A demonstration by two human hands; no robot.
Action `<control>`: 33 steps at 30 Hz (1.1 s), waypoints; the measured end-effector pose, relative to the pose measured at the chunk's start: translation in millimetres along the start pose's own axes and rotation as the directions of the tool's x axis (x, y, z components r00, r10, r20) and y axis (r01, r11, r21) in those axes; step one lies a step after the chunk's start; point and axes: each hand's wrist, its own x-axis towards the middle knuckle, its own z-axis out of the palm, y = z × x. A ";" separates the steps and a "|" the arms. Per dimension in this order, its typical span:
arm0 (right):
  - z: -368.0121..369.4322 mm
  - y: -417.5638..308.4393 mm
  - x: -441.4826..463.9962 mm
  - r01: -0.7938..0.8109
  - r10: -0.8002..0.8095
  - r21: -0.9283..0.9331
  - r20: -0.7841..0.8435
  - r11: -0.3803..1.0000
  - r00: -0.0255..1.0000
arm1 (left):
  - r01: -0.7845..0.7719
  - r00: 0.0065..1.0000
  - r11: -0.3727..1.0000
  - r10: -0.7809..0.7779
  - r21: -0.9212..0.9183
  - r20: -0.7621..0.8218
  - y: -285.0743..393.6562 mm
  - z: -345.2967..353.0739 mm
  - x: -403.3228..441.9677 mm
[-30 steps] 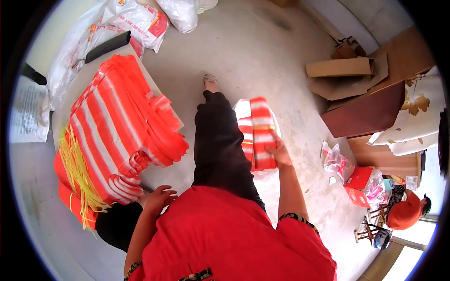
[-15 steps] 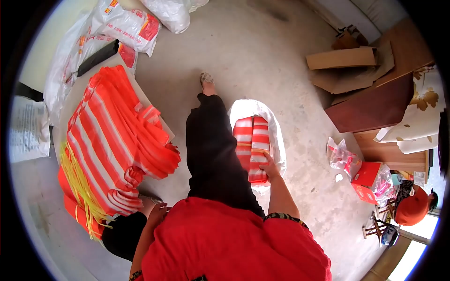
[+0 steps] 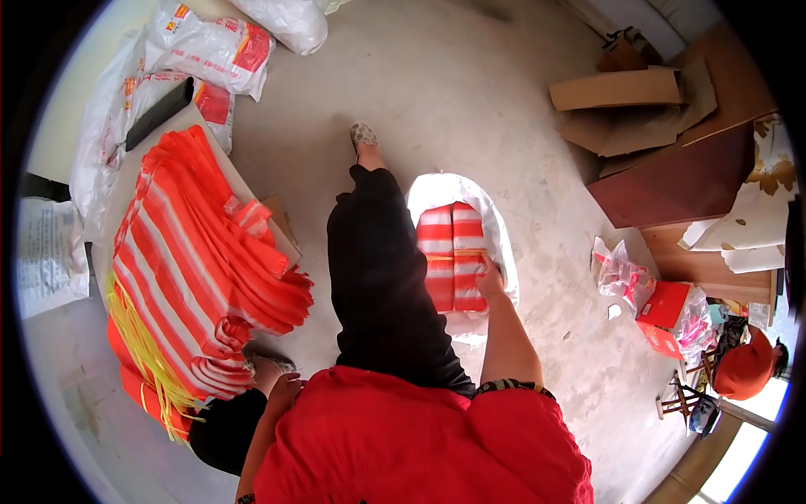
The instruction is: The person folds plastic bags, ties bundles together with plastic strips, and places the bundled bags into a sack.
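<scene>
While side by side, bundles (image 3: 466, 273) alike in red-and-white stripes.

A red-and-white striped bundle (image 3: 468, 231) is met at its right edge by the right hand's fingers (image 3: 492, 277). It is folded into a long, narrow block and crossed by a thin yellowish band (image 3: 468, 253) just ahead of the fingers. On the side away from the fingers, a matching bundle (image 3: 435, 244) is laid lengthwise beside it, closely abutting. Both are surrounded by an open white sack (image 3: 495, 217), its rim curved ahead of the fingers.
</scene>
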 end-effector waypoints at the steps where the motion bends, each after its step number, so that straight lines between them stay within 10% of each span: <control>1: 5.1 9.8 5.7 -0.045 0.043 0.048 0.027 0.998 0.999 | 0.004 1.000 1.000 -0.004 0.001 0.003 -2.2 -0.8 2.0; 5: 60.7 60.9 7.1 0.136 -0.204 -0.291 -0.218 0.947 0.954 | -0.094 0.996 0.968 0.094 0.232 0.011 -15.4 -5.7 10.4; 12: 44.4 -23.9 -56.2 0.288 -0.279 -0.686 0.128 0.668 0.952 | -0.068 0.998 0.993 0.067 0.095 0.012 -49.5 -11.8 29.5; 16: 42.3 -32.6 -34.6 0.211 -0.123 -0.613 0.182 0.761 0.976 | -0.079 0.994 0.991 0.087 0.111 -0.068 -65.4 -11.5 28.6; 19: 47.4 -17.8 -1.9 0.192 -0.079 -0.522 0.230 0.831 0.970 | -0.075 0.991 0.884 0.119 0.462 -0.067 -79.4 -16.3 44.6; 28: 42.6 -24.6 4.2 0.200 -0.084 -0.529 0.235 0.824 0.968 | -0.189 0.968 0.942 0.226 0.278 -0.109 -78.9 -3.6 34.4; 33: 43.5 -40.9 -26.9 0.184 -0.172 -0.529 0.072 0.829 0.983 | -0.158 0.960 0.871 0.246 0.464 -0.134 -45.5 -0.9 19.5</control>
